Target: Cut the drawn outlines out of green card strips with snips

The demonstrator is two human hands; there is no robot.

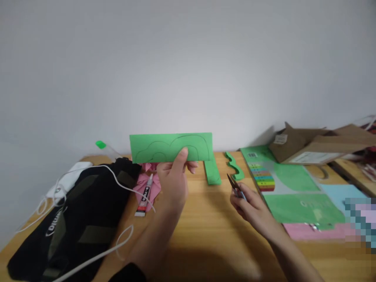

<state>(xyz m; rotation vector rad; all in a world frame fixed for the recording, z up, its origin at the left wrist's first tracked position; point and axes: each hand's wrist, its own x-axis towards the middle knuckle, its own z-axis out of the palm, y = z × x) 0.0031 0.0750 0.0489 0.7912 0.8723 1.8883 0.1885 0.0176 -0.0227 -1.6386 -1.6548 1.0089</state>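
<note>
My left hand (175,176) pinches the lower edge of a green paper strip (152,144) between thumb and fingers, holding it up above the table. Wavy, cloud-like pencil outlines run across the strip. In my right hand (249,201) is a pair of small scissors (235,186), dark blades pointing up and to the left, apart from the paper. Behind the raised strip, a green paper piece (212,173) lies on the table. A wavy green cutout (234,166) rests to the right of it, just beyond the scissor tips.
A glue tube (145,197) lies on folded pink paper (157,188) at left, beside a black cloth bag (88,211) and a white cable (117,178). Green paper packs (293,176), pink paper (320,231) and an open cardboard box (317,143) occupy the right. A wall (188,70) stands behind.
</note>
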